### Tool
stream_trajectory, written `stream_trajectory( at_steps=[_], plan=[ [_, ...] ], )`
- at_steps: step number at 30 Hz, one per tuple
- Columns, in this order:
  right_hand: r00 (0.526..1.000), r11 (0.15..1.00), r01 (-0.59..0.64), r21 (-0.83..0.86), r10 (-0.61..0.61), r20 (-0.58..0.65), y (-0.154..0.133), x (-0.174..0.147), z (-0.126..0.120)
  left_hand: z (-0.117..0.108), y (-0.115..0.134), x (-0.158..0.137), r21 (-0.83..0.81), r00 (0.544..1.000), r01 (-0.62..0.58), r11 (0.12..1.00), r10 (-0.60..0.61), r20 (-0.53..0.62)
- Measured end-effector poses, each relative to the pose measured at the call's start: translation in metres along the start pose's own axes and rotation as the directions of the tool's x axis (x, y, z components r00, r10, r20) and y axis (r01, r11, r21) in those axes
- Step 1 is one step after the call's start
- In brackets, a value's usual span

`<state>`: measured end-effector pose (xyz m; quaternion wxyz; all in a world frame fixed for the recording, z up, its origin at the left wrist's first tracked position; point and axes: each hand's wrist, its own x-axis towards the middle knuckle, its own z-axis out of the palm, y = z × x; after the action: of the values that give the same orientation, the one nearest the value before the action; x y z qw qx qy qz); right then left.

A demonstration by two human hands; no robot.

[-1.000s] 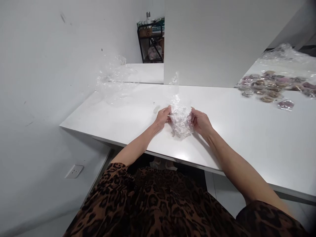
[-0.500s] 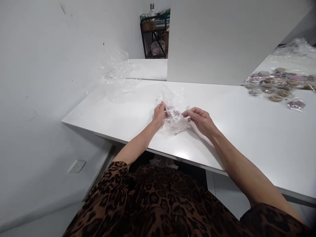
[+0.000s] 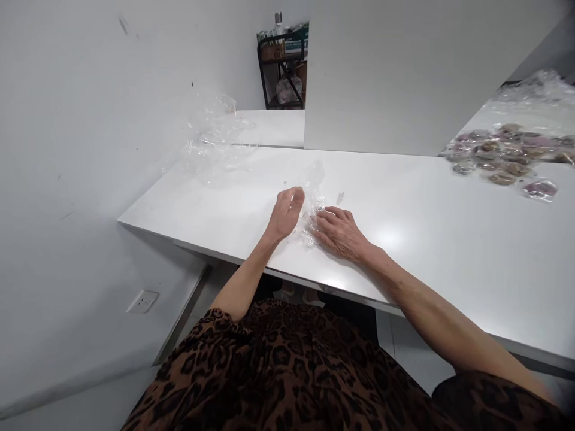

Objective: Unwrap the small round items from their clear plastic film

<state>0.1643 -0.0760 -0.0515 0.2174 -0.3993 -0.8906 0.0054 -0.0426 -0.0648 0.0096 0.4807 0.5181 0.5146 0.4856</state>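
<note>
Crumpled clear plastic wrapping (image 3: 309, 236) lies on the white table between my hands; part of it stretches away behind them. My left hand (image 3: 286, 212) is at its left side, fingers curled inward and thumb uppermost, closed on the plastic's edge. From the right, my right hand (image 3: 340, 233) rests over the wrapping, palm down, its fingers spread and their tips touching the film. Whatever lies inside the wrapping is covered by my hands. A small scrap (image 3: 340, 197) sits just beyond my right hand.
Loose clear plastic film (image 3: 215, 143) is heaped at the table's back left, against the wall. Several wrapped purple and brown pieces (image 3: 507, 152) lie at the far right. A white panel (image 3: 377, 78) rises along the back edge. A black shelf (image 3: 281, 60) stands behind.
My right hand has moved left and turned palm down over the wrapping. My left hand has shifted slightly left. The purple piece seen in the plastic earlier is hidden now.
</note>
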Motion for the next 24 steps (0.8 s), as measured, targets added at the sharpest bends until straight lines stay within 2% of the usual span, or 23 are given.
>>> stream_trajectory(
  at_steps=[3,7,9,11,13,14,16,18,19,21,22,24],
  plan=[
    [0.999,0.999,0.039,-0.029,-0.040,-0.019,-0.002,0.000,0.002,-0.003,0.000,-0.016,0.227,0.994,-0.096,0.969,0.083,0.063],
    [0.996,0.994,0.085,0.062,-0.083,-0.037,-0.005,0.001,0.005,0.007,-0.010,-0.001,0.433,0.997,-0.056,0.900,0.027,0.071],
    [0.998,0.975,0.055,0.215,-0.045,-0.052,-0.005,0.003,0.005,0.011,-0.011,0.013,0.447,0.997,-0.036,0.894,0.004,0.071],
    [0.995,0.904,-0.018,0.426,0.060,-0.084,-0.003,0.006,0.002,0.013,-0.005,0.025,0.316,0.997,0.020,0.948,-0.043,0.067],
    [0.965,0.764,-0.118,0.634,0.240,-0.110,0.002,0.009,-0.003,0.013,0.007,0.031,0.095,0.989,0.115,0.989,-0.123,0.086],
    [0.931,0.667,-0.170,0.725,0.349,-0.104,0.005,0.011,-0.005,0.013,0.014,0.033,-0.001,0.982,0.158,0.987,-0.157,0.105],
    [0.829,0.429,-0.249,0.868,0.558,-0.038,0.012,0.014,-0.009,0.013,0.031,0.034,-0.106,0.973,0.194,0.975,-0.177,0.151],
    [0.722,0.153,-0.266,0.952,0.686,0.092,0.018,0.017,-0.010,0.015,0.047,0.034,-0.143,0.967,0.188,0.972,-0.158,0.199],
    [0.686,0.018,-0.252,0.968,0.708,0.165,0.020,0.019,-0.011,0.017,0.055,0.034,-0.156,0.965,0.184,0.970,-0.148,0.218],
    [0.656,-0.205,-0.208,0.956,0.696,0.292,0.023,0.021,-0.012,0.022,0.068,0.034,-0.188,0.963,0.170,0.967,-0.122,0.240],
    [0.657,-0.282,-0.190,0.940,0.675,0.336,0.024,0.022,-0.013,0.025,0.074,0.034,-0.203,0.963,0.163,0.966,-0.111,0.246],
    [0.673,-0.361,-0.171,0.917,0.637,0.376,0.023,0.022,-0.015,0.030,0.084,0.033,-0.226,0.964,0.149,0.963,-0.091,0.248]
  ],
)
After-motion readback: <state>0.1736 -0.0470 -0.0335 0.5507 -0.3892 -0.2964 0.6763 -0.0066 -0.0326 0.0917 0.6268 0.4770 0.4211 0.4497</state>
